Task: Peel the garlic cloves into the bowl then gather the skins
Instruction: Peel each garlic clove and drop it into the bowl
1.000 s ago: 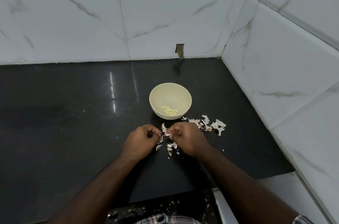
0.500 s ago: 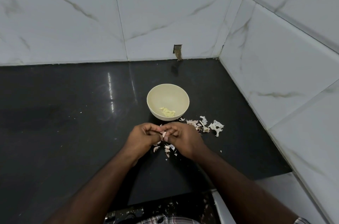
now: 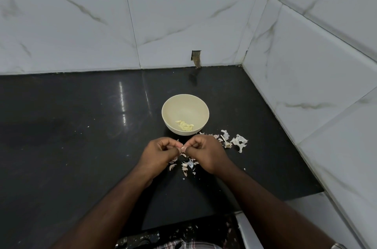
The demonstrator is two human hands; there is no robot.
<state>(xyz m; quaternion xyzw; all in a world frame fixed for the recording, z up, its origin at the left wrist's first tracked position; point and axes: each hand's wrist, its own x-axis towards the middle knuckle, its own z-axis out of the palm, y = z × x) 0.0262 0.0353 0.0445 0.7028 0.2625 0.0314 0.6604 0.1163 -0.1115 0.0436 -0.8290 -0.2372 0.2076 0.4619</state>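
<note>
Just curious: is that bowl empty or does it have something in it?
Not empty: the upright bowl holds a few peeled cloves at its bottom.

kitchen, black countertop, marble-look wall tiles

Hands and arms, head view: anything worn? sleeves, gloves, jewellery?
No gloves: the left hand and the right hand are bare, and both forearms are bare with no sleeves in view. A metallic band, likely a watch or bracelet, shows at the frame's lower right edge on the right arm. No rings visible on the fingers.
</note>
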